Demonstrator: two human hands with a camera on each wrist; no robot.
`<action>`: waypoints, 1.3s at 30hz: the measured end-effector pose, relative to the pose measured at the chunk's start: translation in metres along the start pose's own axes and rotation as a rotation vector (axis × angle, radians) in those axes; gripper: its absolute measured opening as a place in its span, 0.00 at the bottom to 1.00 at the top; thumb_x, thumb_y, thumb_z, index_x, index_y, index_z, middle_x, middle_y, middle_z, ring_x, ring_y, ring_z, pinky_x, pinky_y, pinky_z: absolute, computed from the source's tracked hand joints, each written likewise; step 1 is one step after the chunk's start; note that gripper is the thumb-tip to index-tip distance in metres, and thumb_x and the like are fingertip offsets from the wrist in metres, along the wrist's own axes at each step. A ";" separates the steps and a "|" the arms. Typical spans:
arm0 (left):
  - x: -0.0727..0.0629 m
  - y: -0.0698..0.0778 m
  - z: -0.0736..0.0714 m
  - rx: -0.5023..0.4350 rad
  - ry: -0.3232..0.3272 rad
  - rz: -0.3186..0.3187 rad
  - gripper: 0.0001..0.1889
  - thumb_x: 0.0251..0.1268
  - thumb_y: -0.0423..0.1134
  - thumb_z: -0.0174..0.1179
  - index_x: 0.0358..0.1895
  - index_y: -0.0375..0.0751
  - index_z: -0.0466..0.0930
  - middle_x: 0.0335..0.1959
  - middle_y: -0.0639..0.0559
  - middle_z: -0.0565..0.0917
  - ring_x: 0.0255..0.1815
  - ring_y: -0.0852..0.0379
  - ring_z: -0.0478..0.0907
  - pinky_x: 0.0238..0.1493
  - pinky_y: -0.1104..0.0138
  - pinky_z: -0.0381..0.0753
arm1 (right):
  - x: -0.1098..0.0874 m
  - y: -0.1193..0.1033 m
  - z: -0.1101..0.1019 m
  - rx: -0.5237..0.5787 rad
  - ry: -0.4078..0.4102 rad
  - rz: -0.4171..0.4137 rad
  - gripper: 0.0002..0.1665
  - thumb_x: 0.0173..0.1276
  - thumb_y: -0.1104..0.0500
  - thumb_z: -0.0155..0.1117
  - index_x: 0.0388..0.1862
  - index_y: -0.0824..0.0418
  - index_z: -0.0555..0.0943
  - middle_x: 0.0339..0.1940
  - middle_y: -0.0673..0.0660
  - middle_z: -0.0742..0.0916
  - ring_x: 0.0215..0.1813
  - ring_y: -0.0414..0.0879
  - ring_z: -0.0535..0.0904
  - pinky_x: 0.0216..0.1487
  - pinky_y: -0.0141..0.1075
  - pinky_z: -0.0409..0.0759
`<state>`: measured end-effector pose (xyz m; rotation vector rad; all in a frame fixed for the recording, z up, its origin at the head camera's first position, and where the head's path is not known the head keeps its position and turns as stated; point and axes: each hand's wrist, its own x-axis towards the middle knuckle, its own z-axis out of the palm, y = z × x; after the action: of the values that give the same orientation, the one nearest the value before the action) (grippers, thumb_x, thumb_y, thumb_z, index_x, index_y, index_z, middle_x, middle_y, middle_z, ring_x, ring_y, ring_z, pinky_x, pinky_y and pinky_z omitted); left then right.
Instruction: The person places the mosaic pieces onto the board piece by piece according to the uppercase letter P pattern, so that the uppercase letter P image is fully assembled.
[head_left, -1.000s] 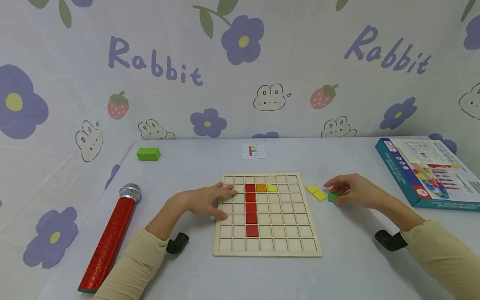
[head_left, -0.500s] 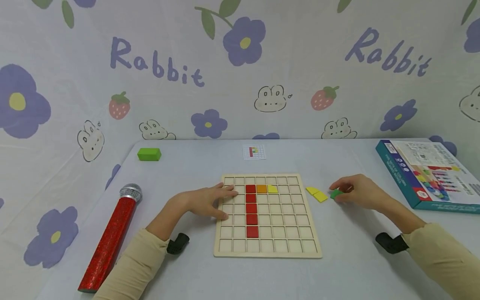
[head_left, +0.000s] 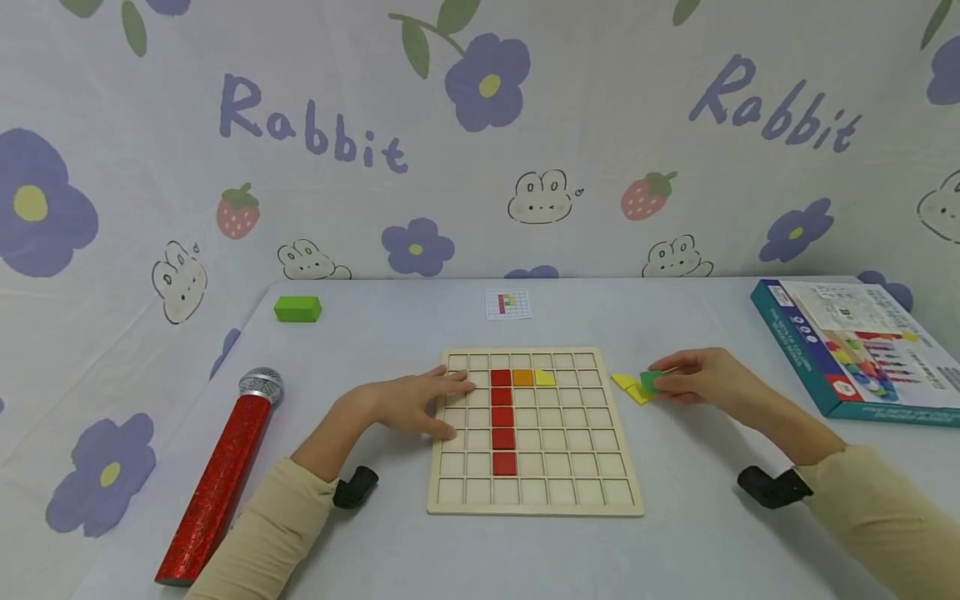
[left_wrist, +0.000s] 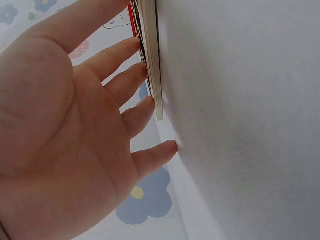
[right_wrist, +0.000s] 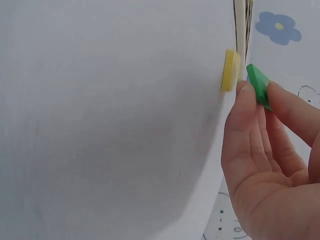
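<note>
A wooden grid board [head_left: 567,492] lies mid-table. One column of it holds several red square tiles [head_left: 503,416], with an orange tile [head_left: 522,377] and a yellow tile [head_left: 544,378] beside the top one. My left hand [head_left: 408,402] rests its fingertips on the board's left edge, fingers spread; the left wrist view shows them straight along the rim. Right of the board, my right hand [head_left: 708,379] pinches a green tile [right_wrist: 258,86] between thumb and fingers. In the head view it overlaps two loose yellow tiles [head_left: 638,395] on the table.
A small pattern card [head_left: 507,304] lies behind the board. A green block [head_left: 297,309] stands at the back left, a red microphone [head_left: 217,492] along the left side. At the back right is a flat game box [head_left: 870,350]. A printed cloth hangs behind.
My right hand has picked the green tile up from the table and moved it left, over the loose yellow tiles. The left hand and the board have not moved.
</note>
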<state>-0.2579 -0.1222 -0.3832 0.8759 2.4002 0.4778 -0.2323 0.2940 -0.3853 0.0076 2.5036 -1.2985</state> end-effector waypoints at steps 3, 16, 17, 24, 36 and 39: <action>0.000 0.000 0.000 0.004 0.001 -0.006 0.37 0.63 0.48 0.62 0.74 0.52 0.56 0.77 0.55 0.48 0.76 0.50 0.34 0.70 0.48 0.46 | 0.000 -0.004 0.007 0.049 -0.031 -0.007 0.32 0.66 0.51 0.65 0.61 0.71 0.73 0.51 0.60 0.82 0.44 0.45 0.80 0.43 0.33 0.80; 0.000 -0.001 0.001 0.005 0.007 -0.011 0.37 0.63 0.48 0.62 0.74 0.53 0.57 0.76 0.57 0.49 0.76 0.50 0.35 0.70 0.48 0.46 | 0.003 -0.036 0.045 0.199 -0.115 -0.039 0.25 0.63 0.62 0.67 0.56 0.74 0.76 0.39 0.57 0.86 0.39 0.44 0.83 0.42 0.36 0.82; 0.000 -0.001 0.001 0.005 0.007 -0.012 0.37 0.63 0.48 0.62 0.74 0.54 0.57 0.76 0.57 0.49 0.76 0.50 0.34 0.70 0.48 0.45 | 0.003 -0.039 0.048 0.200 -0.121 -0.044 0.24 0.63 0.62 0.67 0.55 0.74 0.76 0.39 0.57 0.86 0.39 0.45 0.84 0.41 0.37 0.82; -0.001 0.000 0.000 -0.003 0.004 0.001 0.37 0.64 0.48 0.62 0.74 0.52 0.57 0.77 0.56 0.48 0.76 0.49 0.34 0.70 0.48 0.46 | 0.007 -0.056 0.070 0.221 -0.156 -0.050 0.23 0.62 0.64 0.68 0.53 0.74 0.77 0.39 0.60 0.86 0.37 0.47 0.85 0.41 0.38 0.82; -0.001 0.002 0.000 0.015 0.005 -0.025 0.37 0.64 0.48 0.62 0.74 0.55 0.56 0.76 0.59 0.48 0.76 0.52 0.34 0.70 0.49 0.46 | 0.014 -0.071 0.101 0.255 -0.190 -0.002 0.20 0.61 0.66 0.68 0.52 0.72 0.78 0.38 0.61 0.85 0.33 0.46 0.85 0.36 0.35 0.82; -0.001 0.002 0.000 0.013 0.008 -0.026 0.37 0.64 0.48 0.62 0.74 0.55 0.57 0.76 0.58 0.49 0.76 0.52 0.33 0.70 0.49 0.46 | 0.015 -0.073 0.106 0.256 -0.194 -0.002 0.19 0.61 0.66 0.68 0.51 0.72 0.79 0.36 0.61 0.85 0.30 0.45 0.84 0.34 0.33 0.82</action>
<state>-0.2561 -0.1220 -0.3821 0.8493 2.4214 0.4574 -0.2281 0.1649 -0.3881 -0.0597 2.1642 -1.5337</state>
